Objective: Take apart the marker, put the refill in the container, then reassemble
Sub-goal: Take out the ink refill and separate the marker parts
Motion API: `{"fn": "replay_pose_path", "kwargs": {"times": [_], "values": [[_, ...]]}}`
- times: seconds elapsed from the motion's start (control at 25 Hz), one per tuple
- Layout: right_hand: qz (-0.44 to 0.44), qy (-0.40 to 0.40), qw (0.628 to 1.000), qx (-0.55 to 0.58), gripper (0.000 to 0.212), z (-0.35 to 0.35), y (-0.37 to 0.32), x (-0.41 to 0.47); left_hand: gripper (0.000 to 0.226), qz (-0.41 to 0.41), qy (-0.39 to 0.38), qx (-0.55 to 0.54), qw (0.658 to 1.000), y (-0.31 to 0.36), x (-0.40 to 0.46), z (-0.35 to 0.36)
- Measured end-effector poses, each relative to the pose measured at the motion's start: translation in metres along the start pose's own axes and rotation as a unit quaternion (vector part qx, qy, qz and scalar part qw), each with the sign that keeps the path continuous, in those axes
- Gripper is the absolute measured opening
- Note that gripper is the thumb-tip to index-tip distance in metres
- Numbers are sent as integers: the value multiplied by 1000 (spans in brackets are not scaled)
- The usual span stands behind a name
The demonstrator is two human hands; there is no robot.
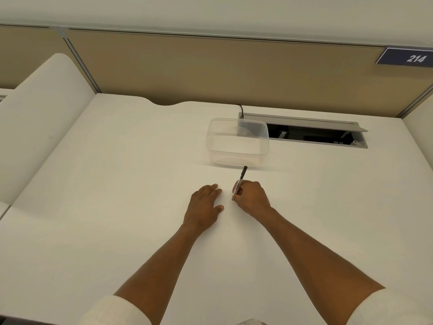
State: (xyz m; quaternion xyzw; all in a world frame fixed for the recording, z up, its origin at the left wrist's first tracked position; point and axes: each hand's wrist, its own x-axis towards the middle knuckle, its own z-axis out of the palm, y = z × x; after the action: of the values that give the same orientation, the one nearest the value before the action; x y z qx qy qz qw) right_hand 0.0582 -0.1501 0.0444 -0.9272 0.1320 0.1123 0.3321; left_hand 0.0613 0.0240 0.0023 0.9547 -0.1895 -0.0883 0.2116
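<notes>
While the left hand (pixel 206 202) lies flat, right hand (pixel 251 195) gripping marker (pixel 241 180) near container (pixel 237 141).

A dark blue sign (pixel 406 57) on the back wall says "214" in white. The marker (pixel 240 181) has a label, but its words are too small to read.

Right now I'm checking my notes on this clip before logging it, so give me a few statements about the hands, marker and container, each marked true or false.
1. The right hand grips the marker. True.
2. The left hand holds the marker's cap. False: it rests flat on the desk, holding nothing.
3. The container stands beyond the hands, with no lid on it. True.
4. A refill lies inside the container. False: nothing shows inside it.
5. The marker is already in two pieces. False: it looks whole.
</notes>
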Motion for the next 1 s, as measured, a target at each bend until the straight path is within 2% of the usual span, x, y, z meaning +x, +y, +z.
{"fn": "replay_pose_path", "kwargs": {"times": [0.08, 0.24, 0.44, 0.8, 1.0], "values": [[-3, -11, 1000, 12, 11, 1, 2, 1, 41, 2, 26, -38, 999, 5, 3, -1], [-14, -24, 999, 27, 12, 2, 4, 0, 26, -31, 4, -168, 985, 14, 9, 2], [-27, -24, 999, 35, 12, -1, 8, -4, 10, -23, 2, -166, 986, 23, 15, 1], [-48, 3, 997, 57, 13, -9, 3, -14, 6, 14, -5, -162, 987, 19, 9, -2], [-59, 26, 995, 78, 12, -24, -5, -21, 5, 6, -6, -152, 988, 20, 3, -2]]}}
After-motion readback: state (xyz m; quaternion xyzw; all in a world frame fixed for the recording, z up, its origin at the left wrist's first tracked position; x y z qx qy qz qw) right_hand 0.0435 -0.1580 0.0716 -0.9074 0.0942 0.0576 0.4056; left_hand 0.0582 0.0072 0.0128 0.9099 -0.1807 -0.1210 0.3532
